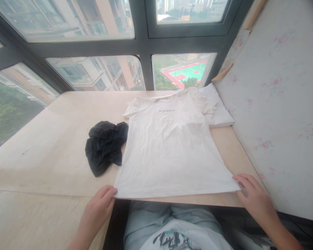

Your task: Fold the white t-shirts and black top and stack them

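Observation:
A white T-shirt (169,149) lies spread on the wooden surface, its hem toward me and its collar near the window. Small dark lettering crosses its chest. My left hand (97,208) pinches the hem's left corner. At the right corner of the hem, my right hand (255,196) grips the cloth between thumb and fingers. A crumpled black garment (104,146) sits just left of the shirt. Under the shirt's right sleeve, a folded white cloth (220,111) partly shows.
The pale wooden surface (54,139) extends to the left and ends in front of my legs. Dark-framed windows (146,45) stand behind it. A flower-patterned wall (284,114) borders the right side.

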Action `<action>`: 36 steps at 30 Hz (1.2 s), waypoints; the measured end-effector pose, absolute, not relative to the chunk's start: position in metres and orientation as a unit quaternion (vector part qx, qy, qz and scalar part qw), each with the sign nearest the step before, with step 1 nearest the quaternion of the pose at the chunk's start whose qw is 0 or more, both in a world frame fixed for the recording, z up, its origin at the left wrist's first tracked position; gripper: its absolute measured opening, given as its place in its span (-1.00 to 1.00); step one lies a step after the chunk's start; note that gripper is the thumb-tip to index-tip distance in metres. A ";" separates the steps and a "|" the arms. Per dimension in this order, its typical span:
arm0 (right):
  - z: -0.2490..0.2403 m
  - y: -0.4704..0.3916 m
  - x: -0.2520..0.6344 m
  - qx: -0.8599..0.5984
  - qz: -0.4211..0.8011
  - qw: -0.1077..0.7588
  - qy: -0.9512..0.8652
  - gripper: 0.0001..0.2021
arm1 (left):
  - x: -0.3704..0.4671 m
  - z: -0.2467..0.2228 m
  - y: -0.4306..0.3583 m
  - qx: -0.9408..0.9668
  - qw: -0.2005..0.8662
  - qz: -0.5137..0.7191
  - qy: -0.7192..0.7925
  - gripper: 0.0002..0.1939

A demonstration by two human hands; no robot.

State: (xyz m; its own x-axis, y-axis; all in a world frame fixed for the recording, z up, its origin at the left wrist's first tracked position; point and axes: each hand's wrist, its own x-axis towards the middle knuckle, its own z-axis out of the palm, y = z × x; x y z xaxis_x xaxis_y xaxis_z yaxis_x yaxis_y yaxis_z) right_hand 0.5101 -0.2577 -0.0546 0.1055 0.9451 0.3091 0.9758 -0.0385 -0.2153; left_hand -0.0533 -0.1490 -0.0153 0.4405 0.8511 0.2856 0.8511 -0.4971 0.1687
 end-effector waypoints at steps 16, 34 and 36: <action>-0.046 -0.272 0.498 -0.676 -0.077 0.200 -0.705 -0.71 | -0.057 -0.015 -0.155 0.840 0.059 0.136 0.521 -0.79; 0.002 -0.047 0.396 -0.583 0.073 0.292 -0.755 -0.74 | 0.017 0.000 -0.030 0.827 0.020 0.194 0.528 -0.74; 0.008 0.004 0.368 -0.553 0.109 0.284 -0.776 -0.73 | 0.023 0.001 0.004 0.821 0.031 0.182 0.540 -0.71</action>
